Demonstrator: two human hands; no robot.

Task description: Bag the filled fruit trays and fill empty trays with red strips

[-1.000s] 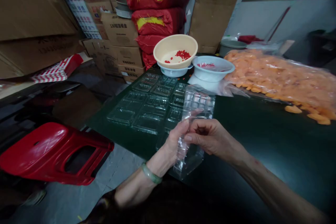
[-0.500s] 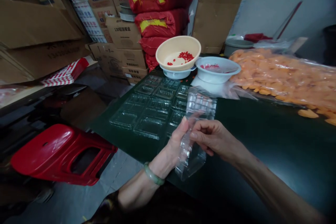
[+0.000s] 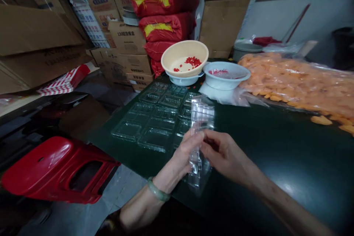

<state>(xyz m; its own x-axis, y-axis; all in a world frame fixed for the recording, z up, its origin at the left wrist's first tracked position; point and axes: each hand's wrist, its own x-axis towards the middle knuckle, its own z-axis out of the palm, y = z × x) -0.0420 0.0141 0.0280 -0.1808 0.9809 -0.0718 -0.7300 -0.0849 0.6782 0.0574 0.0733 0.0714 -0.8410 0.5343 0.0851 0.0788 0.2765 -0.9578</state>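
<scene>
My left hand (image 3: 188,153), with a pale green bangle (image 3: 158,189) on its wrist, and my right hand (image 3: 225,155) both pinch a clear plastic blister tray (image 3: 201,123). The tray stands nearly edge-on between them, its lower end hanging below my fingers. Just beyond my left hand, a larger sheet of clear moulded trays (image 3: 153,121) lies flat on the dark green table (image 3: 279,155). My left fingers overlap that sheet's near right corner from above; I cannot tell if they touch it.
A cream bowl (image 3: 184,53) of red bits sits in a white bowl, next to a white bowl (image 3: 225,75) holding red pieces. A clear bag of orange pieces (image 3: 293,83) lies to the right. A red plastic stool (image 3: 61,169) lies on the floor at left, with cartons and red sacks behind.
The held tray has turned narrower and more edge-on between my hands. My hands have come closer together, and the view has shifted slightly.
</scene>
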